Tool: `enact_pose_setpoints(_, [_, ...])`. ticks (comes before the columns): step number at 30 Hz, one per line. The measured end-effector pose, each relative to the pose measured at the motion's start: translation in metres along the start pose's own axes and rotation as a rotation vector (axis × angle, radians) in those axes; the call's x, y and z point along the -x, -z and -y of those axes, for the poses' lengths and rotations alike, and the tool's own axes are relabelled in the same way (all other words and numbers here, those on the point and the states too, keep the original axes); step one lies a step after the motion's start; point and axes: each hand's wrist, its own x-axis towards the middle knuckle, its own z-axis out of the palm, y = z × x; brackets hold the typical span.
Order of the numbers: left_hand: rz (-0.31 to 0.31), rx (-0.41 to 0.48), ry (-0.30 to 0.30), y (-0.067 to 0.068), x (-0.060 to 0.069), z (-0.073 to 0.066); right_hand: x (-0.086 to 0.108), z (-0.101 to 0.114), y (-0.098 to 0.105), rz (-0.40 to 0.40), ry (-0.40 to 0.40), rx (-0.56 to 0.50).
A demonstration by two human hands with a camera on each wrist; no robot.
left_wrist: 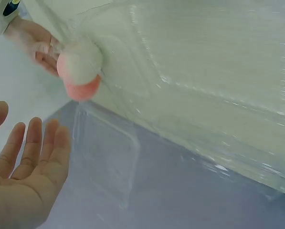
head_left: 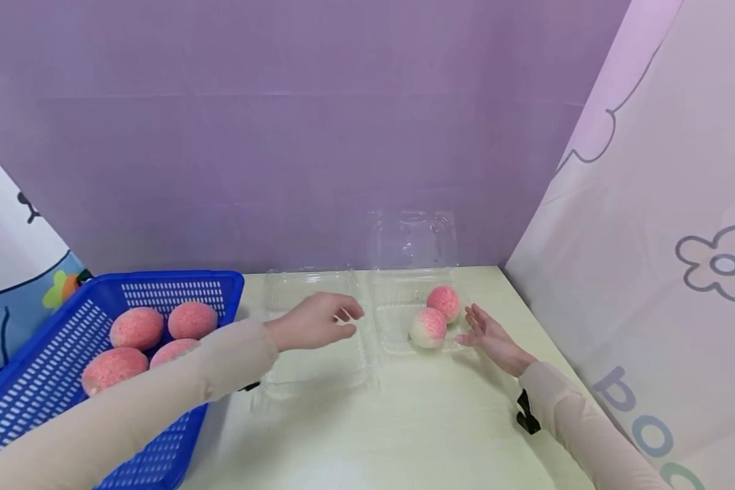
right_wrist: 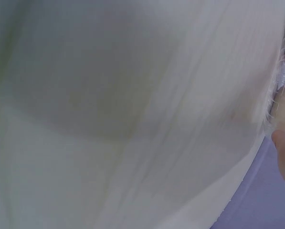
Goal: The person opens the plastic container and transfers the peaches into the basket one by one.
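Observation:
Two pink-and-cream peaches sit touching in the right clear plastic box; the nearer peach (head_left: 428, 329) is paler and the farther peach (head_left: 444, 302) pinker. This right box (head_left: 393, 335) has its lid (head_left: 412, 243) raised at the back. My right hand (head_left: 495, 341) is at the box's right side, close to the peaches, with fingers extended and thumb apart; whether it touches the box cannot be told. Over the left clear box (head_left: 318, 373) hovers my left hand (head_left: 314, 321), holding nothing. Its fingers (left_wrist: 33, 138) look loosely extended in the left wrist view.
At the left, a blue plastic basket (head_left: 186, 446) holds several pink peaches (head_left: 137, 329), partly hidden by my left sleeve. A purple wall covering (head_left: 282, 150) rises behind the pale table (head_left: 416, 429). A patterned white sheet (head_left: 637, 286) hangs on the right.

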Motion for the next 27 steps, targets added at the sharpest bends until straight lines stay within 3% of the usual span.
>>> enact_pose_setpoints(11, [0.083, 0.014, 0.017, -0.055, -0.063, -0.014, 0.000, -0.001, 0.000, -0.009, -0.004, -0.001])
enact_pose_setpoints(19, [0.042, 0.021, 0.063, -0.081, -0.101, -0.020, 0.001, 0.002, 0.003, -0.017, -0.010, 0.018])
enact_pose_setpoints(24, [0.015, 0.097, 0.080, -0.096, -0.117, -0.024, 0.001, 0.000, 0.002, -0.010, -0.022, 0.019])
enact_pose_setpoints(27, [-0.014, 0.064, 0.062, -0.102, -0.125, -0.026, 0.000, -0.001, 0.001, -0.016, -0.023, 0.010])
